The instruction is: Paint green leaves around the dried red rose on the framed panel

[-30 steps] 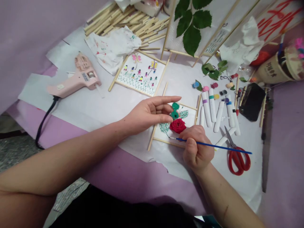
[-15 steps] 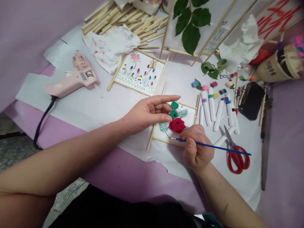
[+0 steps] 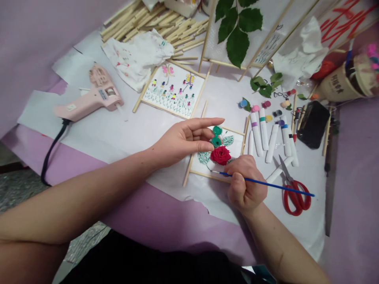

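Note:
Between thumb and fingers, my left hand (image 3: 189,140) holds a small green paint pot (image 3: 217,141) with its lid flipped up. My right hand (image 3: 248,183) grips a thin blue paintbrush (image 3: 275,184); its tip meets the lower part of a stick-framed picture (image 3: 199,167). A red rose (image 3: 220,155) lies on that picture, among green-patterned painted leaves and a thin dark stem line. The brush tip is at the lower end of this line. Part of the picture is hidden under my hands.
Red-handled scissors (image 3: 297,197) lie right of my right hand, by several white markers (image 3: 271,144) and small paint pots (image 3: 242,103). A pink glue gun (image 3: 91,98), a framed flower drawing (image 3: 174,90), wooden sticks (image 3: 148,23) and a paper cup (image 3: 340,85) stand or lie around.
Both hands keep almost the same position, with the pot and brush still held. The view has shifted very slightly; the brush's rear end sits a little lower.

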Demonstrator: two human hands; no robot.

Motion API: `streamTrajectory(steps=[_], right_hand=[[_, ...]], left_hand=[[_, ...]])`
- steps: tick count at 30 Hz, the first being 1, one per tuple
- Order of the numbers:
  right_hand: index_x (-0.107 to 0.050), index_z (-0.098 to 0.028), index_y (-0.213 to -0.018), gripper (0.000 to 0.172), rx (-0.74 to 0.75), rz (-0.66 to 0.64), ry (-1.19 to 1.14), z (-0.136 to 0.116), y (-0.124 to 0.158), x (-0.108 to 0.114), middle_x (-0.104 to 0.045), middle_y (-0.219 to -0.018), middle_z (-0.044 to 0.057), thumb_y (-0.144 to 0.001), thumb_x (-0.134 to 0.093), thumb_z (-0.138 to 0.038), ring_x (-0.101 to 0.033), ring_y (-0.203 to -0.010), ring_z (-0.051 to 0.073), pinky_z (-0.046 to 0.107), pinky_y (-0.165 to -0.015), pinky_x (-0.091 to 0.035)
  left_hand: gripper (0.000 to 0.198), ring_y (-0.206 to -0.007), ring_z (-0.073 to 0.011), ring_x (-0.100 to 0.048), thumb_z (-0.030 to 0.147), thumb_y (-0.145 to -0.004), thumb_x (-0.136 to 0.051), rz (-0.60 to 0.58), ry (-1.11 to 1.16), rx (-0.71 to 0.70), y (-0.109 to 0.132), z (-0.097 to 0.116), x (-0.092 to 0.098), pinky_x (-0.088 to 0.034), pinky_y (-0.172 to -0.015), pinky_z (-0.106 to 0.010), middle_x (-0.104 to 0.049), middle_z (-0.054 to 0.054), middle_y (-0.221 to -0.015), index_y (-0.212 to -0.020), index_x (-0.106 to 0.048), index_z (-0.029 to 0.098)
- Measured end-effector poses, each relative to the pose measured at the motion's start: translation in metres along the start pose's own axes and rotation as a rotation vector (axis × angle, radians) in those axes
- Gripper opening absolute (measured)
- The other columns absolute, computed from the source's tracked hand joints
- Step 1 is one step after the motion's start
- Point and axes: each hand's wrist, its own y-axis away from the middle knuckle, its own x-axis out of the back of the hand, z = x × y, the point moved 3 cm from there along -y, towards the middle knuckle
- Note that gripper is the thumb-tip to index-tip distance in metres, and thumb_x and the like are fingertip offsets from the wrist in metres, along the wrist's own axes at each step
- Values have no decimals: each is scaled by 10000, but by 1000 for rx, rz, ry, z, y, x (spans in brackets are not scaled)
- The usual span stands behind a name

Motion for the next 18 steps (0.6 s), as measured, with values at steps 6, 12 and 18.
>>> streamTrajectory(steps=[6,12,18], right_hand=[[-581,-224,-864,146,-7,-52,33,0,0,0,-634,-728,4,-952,-500,-141,-569,-668,175,403,-706,-431],[-556,-233,-848,149,9,-16,23,0,0,1,-600,-706,-3,-951,-477,-159,-540,-630,175,392,-676,-409],[-568,-230,-870,127,15,-58,43,0,0,0,-625,-720,-1,-938,-506,-142,-564,-655,180,397,-701,-416]], left_hand=[[522,-883,-128,-688,91,-714,-857,-4,6,-1,1,1,-1,-572,-857,-273,-708,13,-888,-1192,-811,297],[536,-898,-155,-692,128,-699,-869,27,-28,16,0,2,-1,-577,-871,-311,-707,0,-897,-1212,-801,267],[548,-912,-165,-697,137,-716,-861,18,-33,26,1,1,0,-575,-896,-331,-711,-3,-911,-1242,-787,272]])
